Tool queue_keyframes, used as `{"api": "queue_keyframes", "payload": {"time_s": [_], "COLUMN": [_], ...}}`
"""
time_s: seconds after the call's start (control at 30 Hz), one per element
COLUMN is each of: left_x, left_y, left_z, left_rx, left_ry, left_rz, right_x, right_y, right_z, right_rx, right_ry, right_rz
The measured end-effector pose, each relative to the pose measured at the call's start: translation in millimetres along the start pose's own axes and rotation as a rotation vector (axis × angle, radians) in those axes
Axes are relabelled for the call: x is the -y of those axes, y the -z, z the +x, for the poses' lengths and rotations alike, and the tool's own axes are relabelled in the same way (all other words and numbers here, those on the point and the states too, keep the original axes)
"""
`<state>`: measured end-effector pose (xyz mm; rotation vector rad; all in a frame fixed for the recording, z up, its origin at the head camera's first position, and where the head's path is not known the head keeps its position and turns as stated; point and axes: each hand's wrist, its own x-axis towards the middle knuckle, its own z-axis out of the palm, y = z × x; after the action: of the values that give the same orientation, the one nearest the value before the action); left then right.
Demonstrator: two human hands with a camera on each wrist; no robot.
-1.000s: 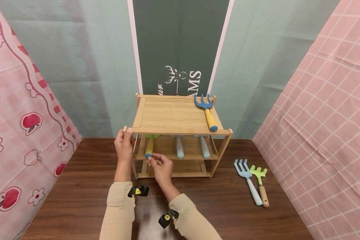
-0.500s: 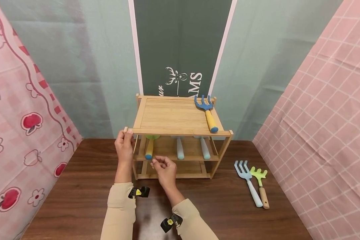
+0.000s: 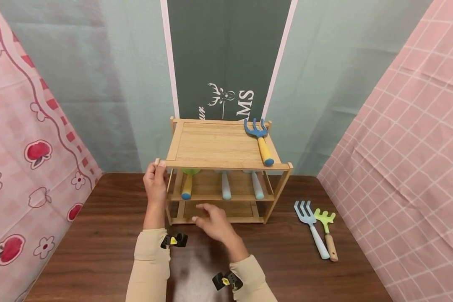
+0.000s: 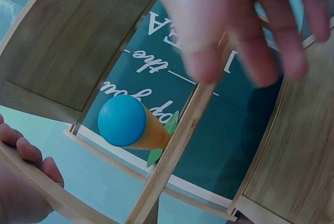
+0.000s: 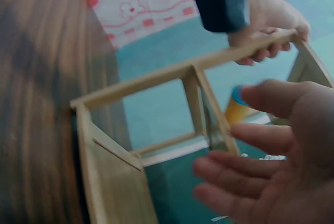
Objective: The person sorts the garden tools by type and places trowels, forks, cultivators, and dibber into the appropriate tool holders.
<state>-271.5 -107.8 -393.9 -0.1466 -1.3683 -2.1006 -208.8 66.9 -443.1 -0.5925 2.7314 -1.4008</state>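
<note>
My left hand (image 3: 155,184) grips the front left corner post of a three-tier wooden rack (image 3: 211,144); in the right wrist view its fingers (image 5: 261,54) curl round the frame. My right hand (image 3: 215,224) holds nothing, fingers spread and relaxed, in front of the lowest tier. Above and left of it, on the middle shelf, lies a garden tool with a yellow, blue-capped handle (image 3: 187,186), its green head partly hidden under the top shelf. Two pale blue handles (image 3: 226,186) lie to its right, their heads mostly hidden. A blue hand rake (image 3: 264,149) with a yellow handle rests on top.
On the brown table (image 3: 109,251), right of the rack, lie a pale blue hand fork (image 3: 318,239) and a small green rake (image 3: 330,245) with a wooden handle, side by side. A teal cloth (image 3: 136,84) hangs behind, with pink patterned cloths at both sides.
My right hand has let go of the yellow handle's blue end, moved right and down, and its fingers have spread. The left hand stays on the rack.
</note>
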Motion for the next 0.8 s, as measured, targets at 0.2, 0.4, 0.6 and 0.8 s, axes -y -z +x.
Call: {"api": "queue_keyframes", "payload": {"time_s": [0.2, 0.4, 0.6, 0.8], "left_x": [-0.4, -0.8, 0.0, 1.0], "left_y": [0.2, -0.1, 0.0, 1.0], "left_z": [0.4, 0.0, -0.6, -0.6], "left_rx": [-0.002, -0.002, 0.005, 0.006], "left_ry": [-0.001, 0.0, 0.009, 0.004], "left_rz": [0.01, 0.009, 0.009, 0.005], "right_x": [-1, -3, -12, -29], "right_y": [16, 25, 36, 45], "right_z": [-7, -17, -27, -34], "right_rx": [0.173, 0.215, 0.211, 0.201], "right_ry": [0.005, -0.02, -0.062, -0.09], "right_rz": [-0.228, -0.297, -0.298, -0.269]}}
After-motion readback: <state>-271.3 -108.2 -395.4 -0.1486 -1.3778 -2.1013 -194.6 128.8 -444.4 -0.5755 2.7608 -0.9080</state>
